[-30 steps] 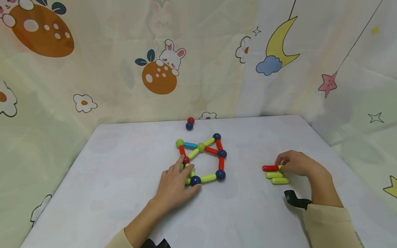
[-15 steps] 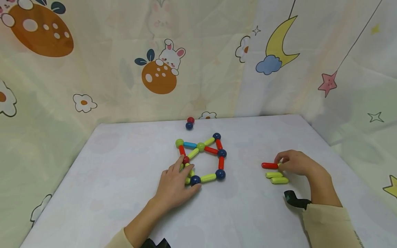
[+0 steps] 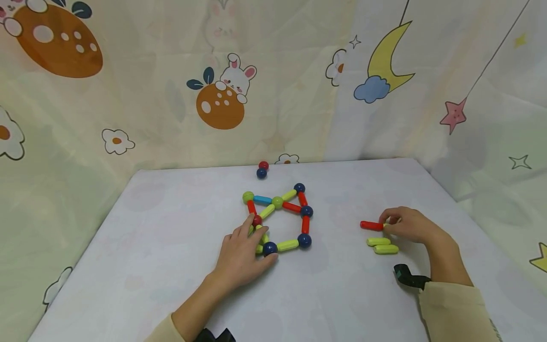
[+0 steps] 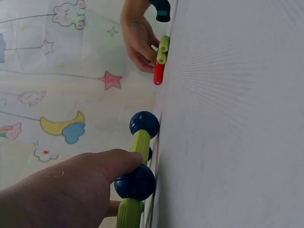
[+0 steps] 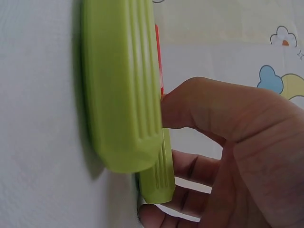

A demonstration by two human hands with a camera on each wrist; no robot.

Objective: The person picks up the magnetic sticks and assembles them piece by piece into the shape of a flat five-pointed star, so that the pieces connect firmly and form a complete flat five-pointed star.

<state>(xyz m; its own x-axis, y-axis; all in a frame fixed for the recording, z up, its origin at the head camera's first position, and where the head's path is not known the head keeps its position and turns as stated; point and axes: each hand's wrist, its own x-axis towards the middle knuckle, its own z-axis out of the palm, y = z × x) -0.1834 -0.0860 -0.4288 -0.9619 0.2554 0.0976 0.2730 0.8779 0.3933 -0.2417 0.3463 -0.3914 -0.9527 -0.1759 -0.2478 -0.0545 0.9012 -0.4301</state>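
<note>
My left hand (image 3: 243,254) lies over the near left corner of a flat frame of magnetic rods and balls. Its thumb touches a dark blue ball (image 4: 136,183), and one finger reaches the red ball (image 3: 257,220). Yellow-green rods (image 3: 287,245) at that corner are partly hidden under the hand. On the right, thumb and fingers of my right hand (image 3: 408,223) pinch magnetic rods end to end: a red rod (image 3: 371,225) points left, and a bit of yellow-green shows at the fingertips. Two yellow-green rods (image 3: 386,249) lie just nearer; they loom large in the right wrist view.
A red ball (image 3: 263,165) and a dark blue ball (image 3: 261,173) sit together at the back edge of the white table (image 3: 171,209). Behind it hangs a printed cloth (image 3: 290,95). A black strap piece (image 3: 410,277) sticks out from the right wrist.
My right hand has shifted the red rod slightly back, away from the two yellow-green rods, and its angle has turned a little. The left hand and the frame stay put.
</note>
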